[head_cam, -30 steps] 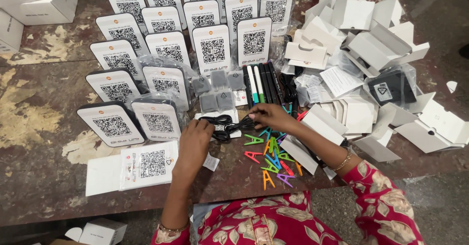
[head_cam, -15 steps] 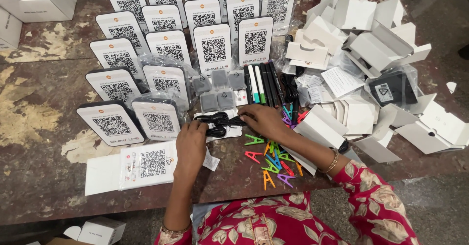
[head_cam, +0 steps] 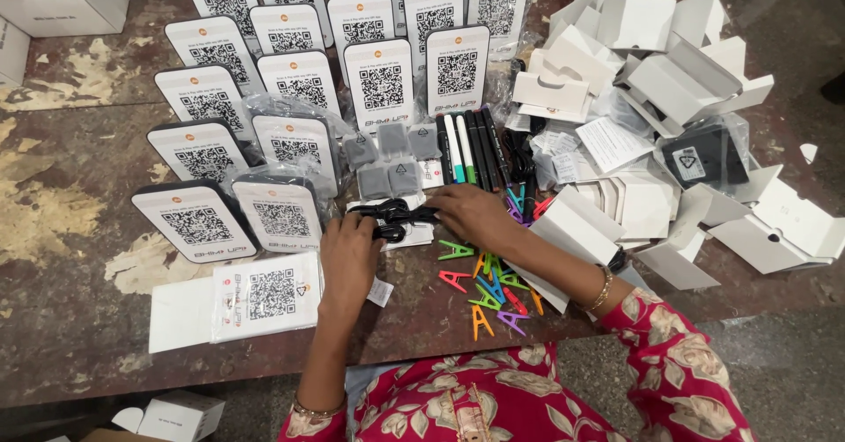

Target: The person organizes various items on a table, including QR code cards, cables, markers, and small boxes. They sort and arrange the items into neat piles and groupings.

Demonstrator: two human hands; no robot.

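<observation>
From the head view, both hands meet over a coiled black cable (head_cam: 392, 220) that lies on a small white card at the middle of the worn brown worktop (head_cam: 79, 319). The left hand (head_cam: 348, 253) sits just below and left of the cable, fingers curled down onto its near loops; the right hand (head_cam: 475, 213) lies just right of it, fingers flat and pressing its far end. Both seem closed lightly on the cable rather than gripping it hard, though the fingertips are partly hidden. Just above the cable lie small grey adapters in clear bags (head_cam: 392, 156), and up and right of it a row of dark marker pens (head_cam: 471, 147). Rows of upright code stands (head_cam: 378, 77) fill the worktop above and left of the cable, and a flat printed sheet (head_cam: 264, 294) lies down and left of it. Coloured plastic clips (head_cam: 488, 288) are scattered just down and right, with a heap of opened white boxes (head_cam: 651, 46) farther right. As a judgement, the step in hand looks like gathering or tidying the cable into a neat bundle; the next move would call for pinching the loops together so none spring loose.
</observation>
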